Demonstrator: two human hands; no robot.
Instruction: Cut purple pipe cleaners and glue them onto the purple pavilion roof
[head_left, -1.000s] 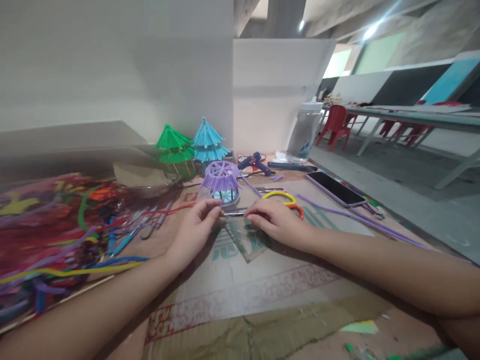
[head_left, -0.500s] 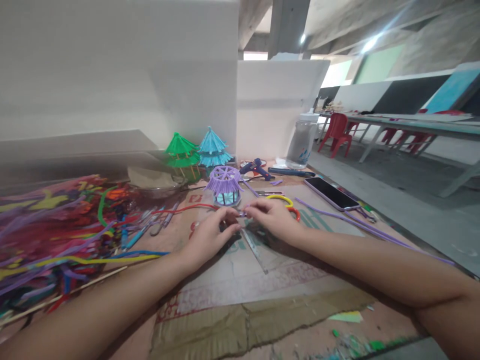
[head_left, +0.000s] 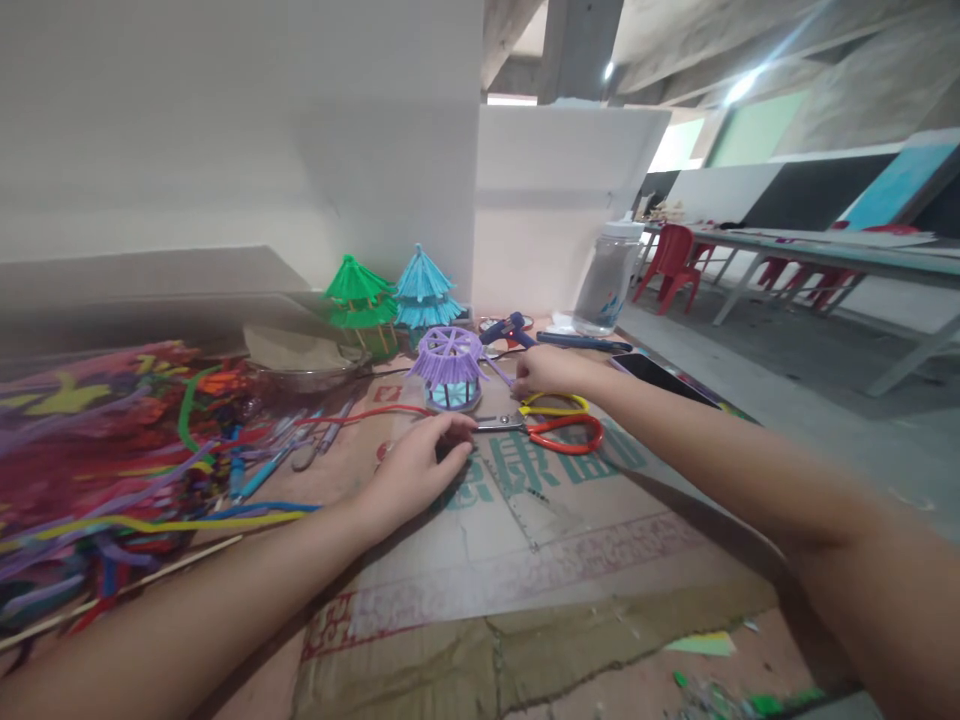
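My left hand (head_left: pixel 420 465) is above the cardboard by the scissors' tips, thumb and forefinger apart, nothing visible between them. The scissors (head_left: pixel 566 433) lie with red and yellow handles to the right. My right hand (head_left: pixel 551 370) reaches behind the handles, its fingers pinched at the end of a purple fuzzy strip (head_left: pixel 498 373). Just left of that strip stands a small purple-roofed model (head_left: pixel 450 360) with dark posts and a pale blue base. A clear ruler (head_left: pixel 511 505) rests on the printed cardboard (head_left: pixel 570 550).
Green (head_left: pixel 360 300) and blue (head_left: pixel 422 295) roofed models stand behind, near a glue gun (head_left: pixel 506 330). Colourful strips (head_left: pixel 97 430) heap up at left. A water bottle (head_left: pixel 606 280) and a phone (head_left: pixel 660 380), partly behind my right forearm, are at right.
My right hand has moved away from my left, up and forward to the purple strip, uncovering the scissors. The left thumb and fingers stay in nearly the same place.
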